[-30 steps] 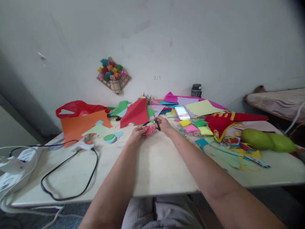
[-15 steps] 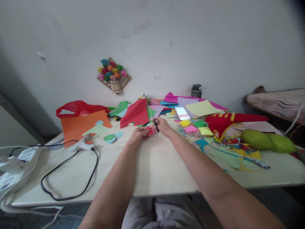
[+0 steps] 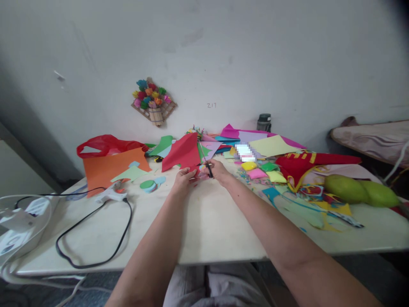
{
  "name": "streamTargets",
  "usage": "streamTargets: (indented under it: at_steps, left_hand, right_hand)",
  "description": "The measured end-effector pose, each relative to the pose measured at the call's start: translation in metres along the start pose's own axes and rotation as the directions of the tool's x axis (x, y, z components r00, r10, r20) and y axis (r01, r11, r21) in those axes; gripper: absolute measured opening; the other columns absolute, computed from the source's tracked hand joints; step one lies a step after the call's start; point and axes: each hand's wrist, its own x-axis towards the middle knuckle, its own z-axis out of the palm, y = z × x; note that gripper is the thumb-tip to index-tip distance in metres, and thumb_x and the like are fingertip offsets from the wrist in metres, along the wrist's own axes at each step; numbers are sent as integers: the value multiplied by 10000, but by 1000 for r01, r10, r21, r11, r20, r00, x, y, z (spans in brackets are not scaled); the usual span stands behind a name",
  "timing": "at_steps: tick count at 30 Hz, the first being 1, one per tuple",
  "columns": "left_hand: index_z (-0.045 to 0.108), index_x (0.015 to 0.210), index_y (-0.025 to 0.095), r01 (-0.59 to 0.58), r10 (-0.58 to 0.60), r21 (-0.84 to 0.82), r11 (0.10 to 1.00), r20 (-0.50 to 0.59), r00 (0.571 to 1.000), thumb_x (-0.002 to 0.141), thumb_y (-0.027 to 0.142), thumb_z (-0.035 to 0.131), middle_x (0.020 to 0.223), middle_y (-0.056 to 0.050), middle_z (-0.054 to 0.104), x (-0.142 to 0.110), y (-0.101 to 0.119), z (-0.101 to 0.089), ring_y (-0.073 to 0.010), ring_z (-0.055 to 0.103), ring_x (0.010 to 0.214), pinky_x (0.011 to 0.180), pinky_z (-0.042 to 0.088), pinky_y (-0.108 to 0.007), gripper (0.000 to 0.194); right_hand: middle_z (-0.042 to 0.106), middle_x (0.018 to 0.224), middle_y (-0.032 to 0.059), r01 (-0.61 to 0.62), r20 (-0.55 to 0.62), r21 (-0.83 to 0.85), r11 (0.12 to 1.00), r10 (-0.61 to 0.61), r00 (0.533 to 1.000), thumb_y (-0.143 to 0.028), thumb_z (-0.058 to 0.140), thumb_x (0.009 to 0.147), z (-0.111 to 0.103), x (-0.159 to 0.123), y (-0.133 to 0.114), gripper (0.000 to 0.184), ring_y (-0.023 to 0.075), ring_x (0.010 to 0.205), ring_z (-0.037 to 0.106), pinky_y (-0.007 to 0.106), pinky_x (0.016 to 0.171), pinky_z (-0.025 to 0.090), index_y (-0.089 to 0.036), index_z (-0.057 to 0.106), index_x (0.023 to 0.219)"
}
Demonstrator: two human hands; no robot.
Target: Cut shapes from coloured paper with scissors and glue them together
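My left hand (image 3: 184,177) pinches a small piece of red paper (image 3: 193,170) near the middle of the table. Just to its right, my right hand (image 3: 217,170) is closed around a pair of scissors (image 3: 209,169) with black handles. The blades point up and away, close to the red piece; whether they touch it I cannot tell. Behind my hands lies a large red sheet (image 3: 182,152) with a cut-out lower edge. Left of my left hand rest several cut paper circles (image 3: 148,185), a green one on top. Pinkish scraps lie under my hands.
A white glue gun (image 3: 110,194) with a black cable lies left, near a power strip (image 3: 24,226). An orange sheet (image 3: 100,168) and red plastic bag (image 3: 105,145) sit behind it. On the right are coloured packets (image 3: 257,173), paper scraps, red cloth (image 3: 292,168) and green fruit (image 3: 347,187).
The red piece in my left hand has turned and shifted slightly back and left. My right hand, with the scissors, has moved only a little.
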Motion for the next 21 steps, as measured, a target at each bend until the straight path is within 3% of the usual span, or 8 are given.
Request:
streamTargets:
  at_steps: [10, 21]
  left_hand:
    - [615, 670, 115, 94, -105, 121, 988, 93, 990, 527, 242, 772, 568, -12, 601, -6, 3, 5, -104, 546, 457, 475, 433, -232, 248]
    - [631, 662, 108, 44, -49, 115, 992, 49, 998, 548, 297, 771, 551, -40, 615, -4, 1, 4, -116, 552, 466, 436, 392, -220, 261]
  right_hand:
    - [535, 496, -75, 52, 43, 35, 998, -53, 998, -134, 689, 517, -4, -1, -4, 340, 69, 414, 478, 186, 421, 376, -160, 514, 808]
    - [533, 450, -83, 44, 27, 75, 996, -46, 999, -147, 697, 505, 0, 3, 2, 343, 70, 369, 471, 194, 392, 384, -168, 506, 789]
